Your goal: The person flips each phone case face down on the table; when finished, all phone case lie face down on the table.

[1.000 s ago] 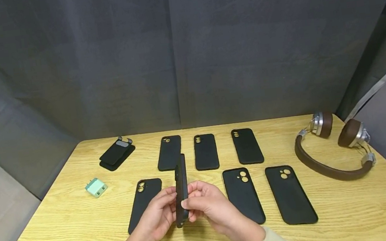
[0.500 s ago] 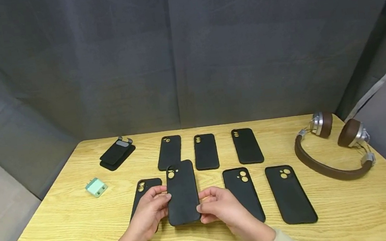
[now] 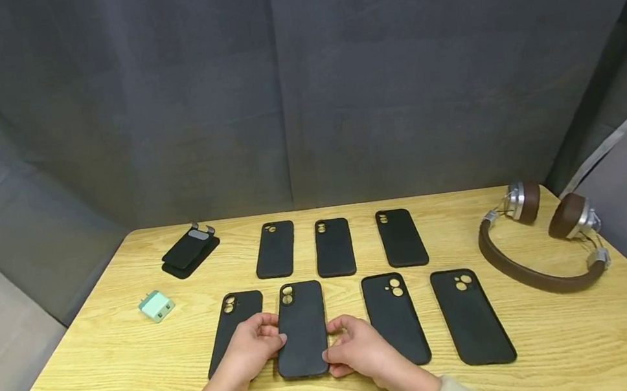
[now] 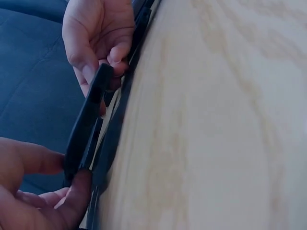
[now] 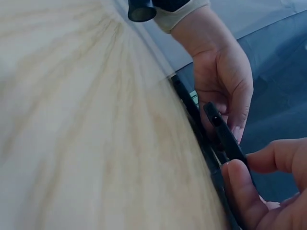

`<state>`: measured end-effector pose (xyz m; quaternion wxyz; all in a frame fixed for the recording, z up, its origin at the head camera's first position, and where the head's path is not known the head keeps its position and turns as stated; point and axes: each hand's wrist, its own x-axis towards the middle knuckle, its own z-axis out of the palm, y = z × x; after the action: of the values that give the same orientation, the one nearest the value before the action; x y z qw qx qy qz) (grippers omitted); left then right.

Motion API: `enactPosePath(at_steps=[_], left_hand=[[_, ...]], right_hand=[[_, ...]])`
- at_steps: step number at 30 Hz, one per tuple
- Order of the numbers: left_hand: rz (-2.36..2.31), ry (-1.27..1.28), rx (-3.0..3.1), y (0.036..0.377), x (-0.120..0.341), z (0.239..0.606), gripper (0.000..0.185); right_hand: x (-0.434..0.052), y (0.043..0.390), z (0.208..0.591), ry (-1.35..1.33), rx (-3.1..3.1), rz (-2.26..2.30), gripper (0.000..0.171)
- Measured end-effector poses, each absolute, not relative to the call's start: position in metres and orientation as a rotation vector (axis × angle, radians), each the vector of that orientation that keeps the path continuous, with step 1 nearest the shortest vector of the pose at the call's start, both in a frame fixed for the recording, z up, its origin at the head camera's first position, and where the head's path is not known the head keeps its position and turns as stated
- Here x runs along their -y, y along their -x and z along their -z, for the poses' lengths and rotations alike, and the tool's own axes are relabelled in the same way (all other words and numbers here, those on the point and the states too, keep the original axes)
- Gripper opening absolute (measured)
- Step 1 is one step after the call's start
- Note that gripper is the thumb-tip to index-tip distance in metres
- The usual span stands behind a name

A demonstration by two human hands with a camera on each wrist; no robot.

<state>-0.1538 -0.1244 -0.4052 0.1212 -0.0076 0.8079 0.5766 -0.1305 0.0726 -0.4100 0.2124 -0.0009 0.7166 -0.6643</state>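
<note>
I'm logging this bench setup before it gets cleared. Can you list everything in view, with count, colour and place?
Phone case in hand: 1, black, front row, second from the left, held by its long edges just above or on the table.
Other phone cases: 6, black; three in the back row, three in the front row.
Folded stand: 1, black with a grey hinge, back left.
Charger plug: 1, mint green, left side.
Headphones: 1 pair, brown and silver, right side.
Table: 1, light wood.
Backdrop: grey cloth, behind and beside the table.
Left hand: grips the case's left edge.
Right hand: grips its right edge.
</note>
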Motion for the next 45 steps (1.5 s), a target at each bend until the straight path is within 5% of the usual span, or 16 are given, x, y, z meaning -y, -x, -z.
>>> enactPosePath(at_steps=[7, 29, 45], left_hand=[[-1.359, -0.047, -2.556, 0.153, 0.122, 0.402, 0.04], [-0.882, -0.185, -2.772, 0.155, 0.114, 0.399, 0.042], [-0.804, -0.209, -2.804, 0.155, 0.11, 0.398, 0.046]], right_hand=[[-0.071, 0.132, 0.412, 0.02, -2.095, 1.76, 0.061], [-0.059, 0.141, 0.406, 0.121, -2.593, 1.166, 0.057], [-0.056, 0.144, 0.409, 0.11, -2.641, 1.105, 0.073]])
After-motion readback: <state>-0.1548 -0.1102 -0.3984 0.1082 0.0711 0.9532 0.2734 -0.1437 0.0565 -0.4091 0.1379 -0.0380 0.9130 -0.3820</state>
